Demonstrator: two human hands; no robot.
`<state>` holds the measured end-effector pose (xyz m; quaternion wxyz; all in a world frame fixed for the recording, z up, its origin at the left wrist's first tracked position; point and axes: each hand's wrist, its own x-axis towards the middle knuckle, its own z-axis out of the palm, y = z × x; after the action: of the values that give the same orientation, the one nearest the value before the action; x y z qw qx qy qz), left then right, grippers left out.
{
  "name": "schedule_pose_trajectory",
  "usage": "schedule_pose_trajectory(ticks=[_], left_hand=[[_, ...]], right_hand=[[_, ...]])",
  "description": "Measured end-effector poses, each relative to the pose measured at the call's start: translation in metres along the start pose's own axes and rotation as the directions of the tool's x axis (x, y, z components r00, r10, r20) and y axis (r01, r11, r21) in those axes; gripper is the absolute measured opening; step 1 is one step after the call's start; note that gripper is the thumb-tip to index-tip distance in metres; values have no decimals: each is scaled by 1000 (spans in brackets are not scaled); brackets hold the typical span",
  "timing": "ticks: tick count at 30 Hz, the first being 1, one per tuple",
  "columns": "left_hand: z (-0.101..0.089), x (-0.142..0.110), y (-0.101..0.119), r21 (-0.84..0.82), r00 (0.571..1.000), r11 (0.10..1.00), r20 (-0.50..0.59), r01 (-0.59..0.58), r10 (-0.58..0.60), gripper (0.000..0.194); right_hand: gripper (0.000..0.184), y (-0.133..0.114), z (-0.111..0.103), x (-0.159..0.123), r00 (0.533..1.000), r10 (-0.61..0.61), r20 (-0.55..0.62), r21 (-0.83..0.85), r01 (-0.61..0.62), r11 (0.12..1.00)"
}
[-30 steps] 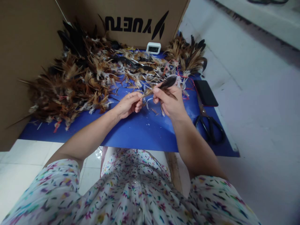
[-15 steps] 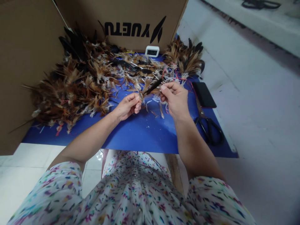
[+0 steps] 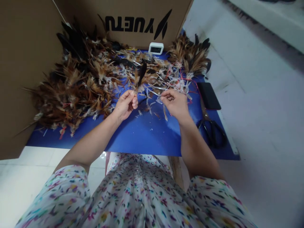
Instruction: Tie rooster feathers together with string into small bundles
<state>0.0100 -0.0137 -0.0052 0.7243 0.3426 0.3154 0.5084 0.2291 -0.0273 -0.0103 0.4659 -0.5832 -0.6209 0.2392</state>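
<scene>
My left hand [image 3: 126, 104] is closed in a pinch on the base of a few feathers, a dark feather [image 3: 142, 74] standing up among brown ones. To its right, my right hand [image 3: 175, 103] is also pinched, with a thin white strip [image 3: 154, 91] running from its fingertips toward the upper left. Beyond that hand lies a tangle of white strips [image 3: 182, 85] mixed with red ones. A big heap of brown feathers [image 3: 78, 88] covers the left side of the blue table [image 3: 142, 133].
Behind stands a cardboard box [image 3: 133, 9], with a small white digital clock [image 3: 156, 48] before it. A feather bundle [image 3: 190, 57] lies at the back right. A black phone [image 3: 209, 96] and black-handled scissors [image 3: 212, 131] lie near the right edge.
The feathers in my left hand have turned from leaning right to more upright, and that hand has shifted slightly left. My right hand has lowered slightly, and a white strip now shows at its fingertips.
</scene>
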Motion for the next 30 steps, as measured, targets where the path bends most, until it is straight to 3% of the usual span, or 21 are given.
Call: schedule_pose_trajectory(ticks=[6, 10, 13, 20, 26, 30], left_hand=[[-5, 4, 4, -38, 999, 999, -51, 4, -6, 24], [-6, 6, 5, -31, 994, 999, -103, 26, -29, 24], [-7, 7, 5, -31, 993, 999, -111, 37, -40, 25], [-10, 10, 6, -51, 992, 998, -120, 29, -35, 26], [-13, 10, 6, -89, 992, 996, -123, 25, -36, 25], [-14, 11, 3, -91, 995, 996, -91, 22, -30, 25]], right_hand=[[7, -10, 7, -13, 954, -82, 290, -236, 154, 959], [8, -8, 17, -20, 919, -89, 383, -354, 235, 905], [9, -5, 22, -21, 921, -91, 378, -353, 234, 906], [4, -1, 32, -10, 974, -119, 195, -325, 178, 929], [18, 4, 43, 5, 975, -97, 202, -525, 191, 829], [9, 6, 51, 12, 970, -63, 236, -553, 187, 812]])
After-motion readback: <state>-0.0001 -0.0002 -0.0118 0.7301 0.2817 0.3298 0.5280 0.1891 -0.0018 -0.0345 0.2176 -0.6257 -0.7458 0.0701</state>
